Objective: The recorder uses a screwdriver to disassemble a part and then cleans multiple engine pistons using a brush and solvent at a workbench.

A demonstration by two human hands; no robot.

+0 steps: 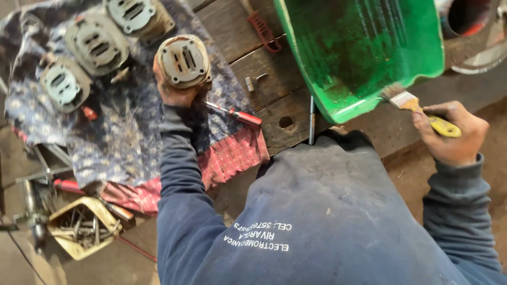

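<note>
- While your left hand [174, 89] is clamped on the round metal cylinder head [184, 60], it sits upright on the patterned cloth [127, 137], face exposed.
- Your right hand [451, 134] is closed round the yellow-handled brush [417, 108], bristles at the green tub [364, 47] rim, near the tabletop [274, 79] edge.

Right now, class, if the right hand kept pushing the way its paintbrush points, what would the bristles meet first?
The right hand aims the paintbrush up and left; its bristles would most likely meet the green tub rim first, though depth is unclear.
</note>
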